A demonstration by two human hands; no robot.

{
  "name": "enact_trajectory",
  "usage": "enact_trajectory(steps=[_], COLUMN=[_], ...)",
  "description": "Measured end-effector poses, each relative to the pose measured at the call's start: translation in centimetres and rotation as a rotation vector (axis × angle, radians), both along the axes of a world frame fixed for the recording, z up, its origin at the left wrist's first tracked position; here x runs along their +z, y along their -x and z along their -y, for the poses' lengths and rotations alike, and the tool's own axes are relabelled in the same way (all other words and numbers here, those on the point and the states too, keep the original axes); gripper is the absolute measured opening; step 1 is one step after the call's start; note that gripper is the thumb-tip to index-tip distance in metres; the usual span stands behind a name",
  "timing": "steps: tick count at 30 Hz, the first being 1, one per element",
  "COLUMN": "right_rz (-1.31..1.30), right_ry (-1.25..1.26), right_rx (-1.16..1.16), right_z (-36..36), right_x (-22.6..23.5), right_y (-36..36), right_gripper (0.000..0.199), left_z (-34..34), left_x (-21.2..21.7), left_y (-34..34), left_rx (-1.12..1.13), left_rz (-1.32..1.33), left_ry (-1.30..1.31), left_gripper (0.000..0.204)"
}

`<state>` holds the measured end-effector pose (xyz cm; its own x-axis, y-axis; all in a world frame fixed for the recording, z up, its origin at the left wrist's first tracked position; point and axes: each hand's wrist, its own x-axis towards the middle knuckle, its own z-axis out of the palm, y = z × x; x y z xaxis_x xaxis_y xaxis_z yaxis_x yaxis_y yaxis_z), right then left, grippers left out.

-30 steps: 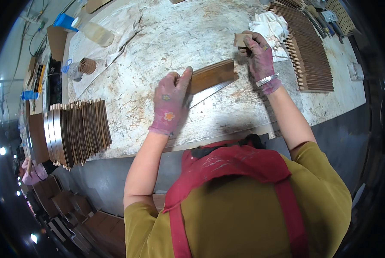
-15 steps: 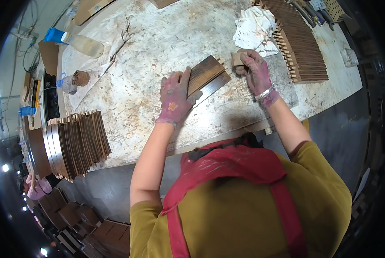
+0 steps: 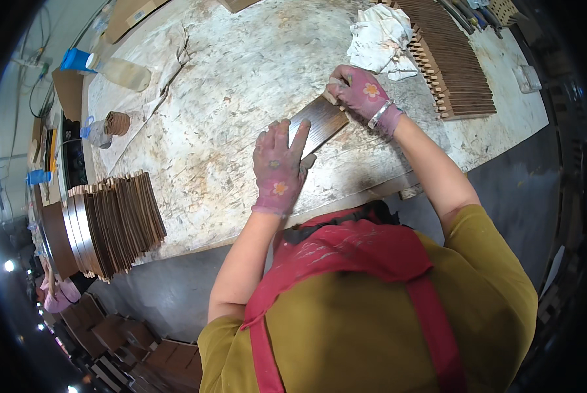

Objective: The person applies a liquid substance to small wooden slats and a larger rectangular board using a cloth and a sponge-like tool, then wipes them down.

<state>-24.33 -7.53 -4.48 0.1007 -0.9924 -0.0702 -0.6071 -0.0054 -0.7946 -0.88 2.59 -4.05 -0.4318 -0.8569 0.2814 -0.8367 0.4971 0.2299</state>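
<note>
L hand (image 3: 279,167) lay spread on dk brn board (image 3: 327,124); clamped or not, couldn't tell. R hand (image 3: 363,96) pinched sm. tan pad (image 3: 331,98) at board's R end.

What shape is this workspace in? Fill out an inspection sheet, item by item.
Surface: pale tabletop, marked all over with dark stains.
Job's things: dark wooden board before the person; small tan piece at its far end, mostly hidden; left stack of boards and right stack of boards.
Clutter: crumpled white cloth, bottle of pale liquid, brown roll.
Grips: gloved left grip palm down on the board; gloved right grip pinching the tan piece.
Cables: bundle at upper left.
Surroundings: another person in pink, far left.
</note>
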Motion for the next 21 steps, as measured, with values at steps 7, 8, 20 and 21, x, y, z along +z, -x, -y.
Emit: enact_trajectory(steps=[7,8,20,21], right_rz=[-0.064,-0.057,-0.271,-0.262], right_ry=[-0.178,-0.2,-0.081,-0.102], right_rx=[0.104,0.163,0.142,0.176], right_z=[-3.8,-4.3,0.8,0.8], right_x=[3.0,2.9,2.3,2.2], right_y=[2.1,3.1,-0.8,0.1], right_gripper=[0.027,0.026,0.026,0.026], left_z=[0.1,0.0,-0.1,-0.1], left_x=[-0.2,-0.4,-0.5,-0.6], left_y=[-0.4,-0.5,-0.5,-0.6], left_rx=[0.028,0.019,0.034,0.042], left_rz=[-0.007,-0.016,0.014,0.004], left_ry=[-0.041,-0.029,-0.033,-0.031], left_gripper=[0.07,0.07,0.069,0.068])
